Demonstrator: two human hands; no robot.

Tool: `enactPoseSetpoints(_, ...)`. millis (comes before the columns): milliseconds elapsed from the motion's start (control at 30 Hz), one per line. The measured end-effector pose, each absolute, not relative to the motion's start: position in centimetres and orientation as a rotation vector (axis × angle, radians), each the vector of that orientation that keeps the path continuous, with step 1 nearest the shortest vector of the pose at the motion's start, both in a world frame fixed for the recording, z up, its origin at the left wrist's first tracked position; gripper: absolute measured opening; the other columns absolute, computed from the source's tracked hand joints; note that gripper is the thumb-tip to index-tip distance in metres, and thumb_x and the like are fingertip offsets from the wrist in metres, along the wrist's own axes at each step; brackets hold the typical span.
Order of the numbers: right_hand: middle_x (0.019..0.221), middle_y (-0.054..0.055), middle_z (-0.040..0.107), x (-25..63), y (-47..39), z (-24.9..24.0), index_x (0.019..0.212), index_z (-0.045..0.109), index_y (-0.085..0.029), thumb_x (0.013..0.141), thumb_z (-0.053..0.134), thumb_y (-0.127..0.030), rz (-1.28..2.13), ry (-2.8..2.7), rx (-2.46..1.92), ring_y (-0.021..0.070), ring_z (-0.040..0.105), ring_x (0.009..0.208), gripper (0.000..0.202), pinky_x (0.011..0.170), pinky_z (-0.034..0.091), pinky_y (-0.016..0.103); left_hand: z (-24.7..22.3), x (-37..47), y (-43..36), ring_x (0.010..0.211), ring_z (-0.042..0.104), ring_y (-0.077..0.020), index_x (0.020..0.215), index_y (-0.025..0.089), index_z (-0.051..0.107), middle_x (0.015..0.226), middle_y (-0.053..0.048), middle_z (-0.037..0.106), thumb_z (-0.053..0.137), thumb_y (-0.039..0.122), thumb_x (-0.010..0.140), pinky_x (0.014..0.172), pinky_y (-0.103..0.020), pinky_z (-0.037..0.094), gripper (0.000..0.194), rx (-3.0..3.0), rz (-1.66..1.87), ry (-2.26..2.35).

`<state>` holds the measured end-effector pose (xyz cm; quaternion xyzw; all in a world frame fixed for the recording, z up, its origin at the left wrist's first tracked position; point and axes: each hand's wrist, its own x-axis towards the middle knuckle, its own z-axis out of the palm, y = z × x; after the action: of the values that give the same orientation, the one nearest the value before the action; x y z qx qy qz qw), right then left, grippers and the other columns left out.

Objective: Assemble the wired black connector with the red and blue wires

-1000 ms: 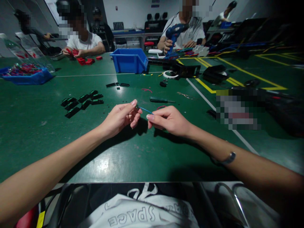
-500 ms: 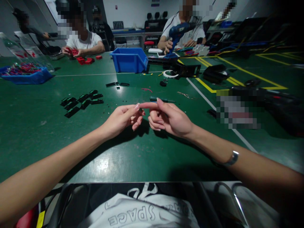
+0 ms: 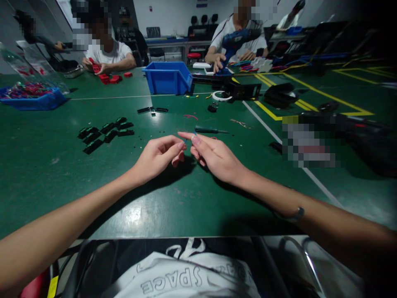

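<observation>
My left hand (image 3: 161,155) is closed in a pinch, thumb against the fingers. A sliver of thin blue wire (image 3: 186,141) shows at its tips. Facing it, my right hand (image 3: 214,157) pinches with the thumb, and a bit of the same blue shows by its thumbnail. The right index finger points left, over the narrow gap between the hands. Most of the wire is hidden by the fingers. Just beyond the right hand lies a screwdriver (image 3: 211,130) with a dark green handle. A short red wire (image 3: 190,116) lies farther back.
Several black-and-green modules (image 3: 107,131) lie to the left. A blue bin (image 3: 167,78) stands at the back, and a blue tray (image 3: 40,101) holds wires at far left. Across the table one person handles red parts (image 3: 105,78); another's hand is on a blue power drill (image 3: 231,45).
My right hand has turned, its thumb drawing back from the left fingertips and its curled fingers tucking under. The blue wire now shows between the hands. My left hand stays nearly in place.
</observation>
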<state>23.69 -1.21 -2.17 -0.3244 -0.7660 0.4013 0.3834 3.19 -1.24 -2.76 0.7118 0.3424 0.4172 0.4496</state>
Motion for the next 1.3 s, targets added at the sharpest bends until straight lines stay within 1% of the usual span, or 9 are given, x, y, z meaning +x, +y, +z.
enactPoseSetpoints(133, 0.084, 0.004, 0.062, 23.9, -1.1, -1.9, 0.115, 0.072, -0.014, 0.109, 0.035, -0.042, 0.622, -2.127, -0.791, 0.0159, 0.058, 0.081, 0.046, 0.078, 0.043, 0.029, -2.5, 3.2, -1.6, 0.057, 0.057, -0.0085, 0.09, 0.013, 0.067, 0.07, -0.002, 0.066, 0.064, 0.043, 0.095, 0.058, -0.02, 0.046, 0.031, 1.839, 1.075, 0.872)
enactPoseSetpoints(300, 0.082, 0.006, 0.056, 24.2, -1.1, -1.3, 0.085, 0.067, -0.015, 0.109, 0.033, -0.04, 0.319, -2.265, -0.891, 0.0164, 0.053, 0.077, 0.048, 0.076, 0.039, 0.03, -2.6, 3.2, -1.9, 0.061, 0.059, -0.0103, 0.097, 0.013, 0.068, 0.074, -0.003, 0.067, 0.06, 0.045, 0.097, 0.061, -0.021, 0.048, 0.033, 1.879, 1.029, 0.896)
enactPoseSetpoints(533, 0.079, 0.005, 0.054, 24.3, -0.9, -1.2, 0.082, 0.061, -0.016, 0.109, 0.031, -0.036, 0.186, -2.392, -0.946, 0.0167, 0.05, 0.075, 0.045, 0.07, 0.034, 0.03, -2.7, 2.9, -1.9, 0.066, 0.061, -0.0118, 0.105, 0.015, 0.068, 0.08, -0.004, 0.069, 0.057, 0.042, 0.098, 0.065, -0.021, 0.046, 0.029, 2.215, 0.953, 0.97)
enactPoseSetpoints(667, 0.074, 0.003, 0.053, 24.2, -0.6, -1.3, 0.076, 0.054, -0.017, 0.109, 0.031, -0.037, 0.41, -2.387, -0.886, 0.0143, 0.048, 0.071, 0.045, 0.07, 0.033, 0.029, -2.9, 2.6, -1.9, 0.074, 0.062, -0.0137, 0.11, 0.015, 0.067, 0.085, -0.005, 0.07, 0.058, 0.038, 0.098, 0.072, -0.023, 0.046, 0.027, 2.506, 0.912, 0.962)
enactPoseSetpoints(833, 0.06, -0.002, 0.043, 24.5, -0.3, -1.3, 0.063, 0.043, -0.018, 0.107, 0.034, -0.051, 0.931, -2.25, -0.869, 0.0096, 0.039, 0.057, 0.056, 0.059, 0.028, 0.027, -3.2, 2.4, -1.5, 0.081, 0.064, -0.0146, 0.117, 0.016, 0.066, 0.094, -0.008, 0.071, 0.059, 0.034, 0.098, 0.077, -0.023, 0.048, 0.027, 2.632, 0.928, 0.829)
enactPoseSetpoints(967, 0.054, -0.005, 0.038, 24.7, -0.2, -1.4, 0.062, 0.042, -0.018, 0.105, 0.038, -0.057, 1.336, -2.087, -0.844, 0.0075, 0.033, 0.049, 0.058, 0.05, 0.025, 0.025, -3.2, 2.3, -1.1, 0.084, 0.066, -0.0163, 0.123, 0.018, 0.065, 0.096, -0.008, 0.072, 0.061, 0.036, 0.097, 0.08, -0.025, 0.05, 0.031, 2.667, 0.894, 0.804)
enactPoseSetpoints(1067, 0.054, -0.006, 0.035, 24.5, -0.3, -1.4, 0.064, 0.043, -0.018, 0.103, 0.044, -0.057, 1.59, -1.937, -0.794, 0.0066, 0.031, 0.047, 0.055, 0.045, 0.023, 0.023, -2.8, 2.2, -1.1, 0.084, 0.066, -0.0156, 0.122, 0.019, 0.065, 0.095, -0.007, 0.072, 0.06, 0.034, 0.098, 0.081, -0.024, 0.05, 0.029, 2.651, 0.901, 0.761)
enactPoseSetpoints(1167, 0.057, -0.006, 0.034, 24.3, -0.3, -1.4, 0.064, 0.043, -0.018, 0.101, 0.049, -0.056, 1.7, -1.849, -0.747, 0.0057, 0.031, 0.047, 0.053, 0.044, 0.023, 0.022, -2.4, 2.2, -1.3, 0.086, 0.067, -0.0158, 0.12, 0.017, 0.065, 0.097, -0.008, 0.072, 0.059, 0.033, 0.098, 0.082, -0.024, 0.05, 0.027, 2.626, 0.884, 0.776)
enactPoseSetpoints(1300, 0.056, -0.006, 0.035, 24.4, -0.1, -1.5, 0.065, 0.045, -0.018, 0.102, 0.048, -0.055, 1.705, -1.867, -0.784, 0.0059, 0.031, 0.047, 0.052, 0.044, 0.023, 0.022, -2.1, 2.2, -1.6, 0.085, 0.066, -0.0163, 0.114, 0.016, 0.065, 0.097, -0.009, 0.072, 0.059, 0.036, 0.098, 0.079, -0.024, 0.049, 0.026, 2.583, 0.838, 0.837)
